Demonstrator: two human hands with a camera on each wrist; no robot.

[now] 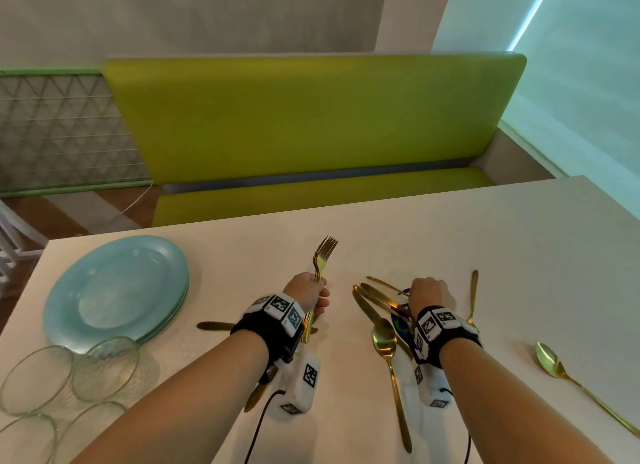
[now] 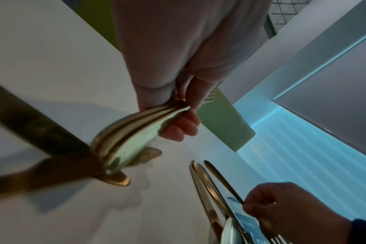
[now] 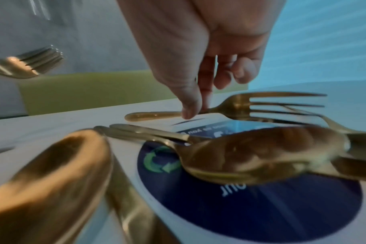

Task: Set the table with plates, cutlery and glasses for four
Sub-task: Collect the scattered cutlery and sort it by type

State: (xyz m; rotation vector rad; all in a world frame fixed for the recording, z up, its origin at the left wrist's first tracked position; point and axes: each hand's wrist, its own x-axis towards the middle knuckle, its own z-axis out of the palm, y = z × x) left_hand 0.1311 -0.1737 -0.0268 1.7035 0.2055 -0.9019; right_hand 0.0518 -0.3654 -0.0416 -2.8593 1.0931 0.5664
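My left hand (image 1: 313, 294) grips a bundle of gold forks (image 1: 325, 252) upright above the white table (image 1: 485, 242); their handles (image 2: 136, 132) stick out below the fist. My right hand (image 1: 430, 290) reaches down into a pile of gold cutlery. Its thumb and forefinger (image 3: 191, 110) pinch the handle of a single fork (image 3: 251, 105) lying there. Gold knives (image 1: 372, 301) lie left of that hand and a spoon (image 1: 384, 339) lies near the wrist. A stack of pale blue plates (image 1: 114, 290) sits at the left, with clear glasses (image 1: 104, 366) in front of it.
Another spoon (image 1: 550, 359) lies at the right and a slim one (image 1: 472, 297) beside my right hand. One knife (image 1: 214, 325) lies under my left forearm. A round blue sticker (image 3: 261, 206) is under the pile. A green bench (image 1: 311, 117) stands beyond the table's far edge.
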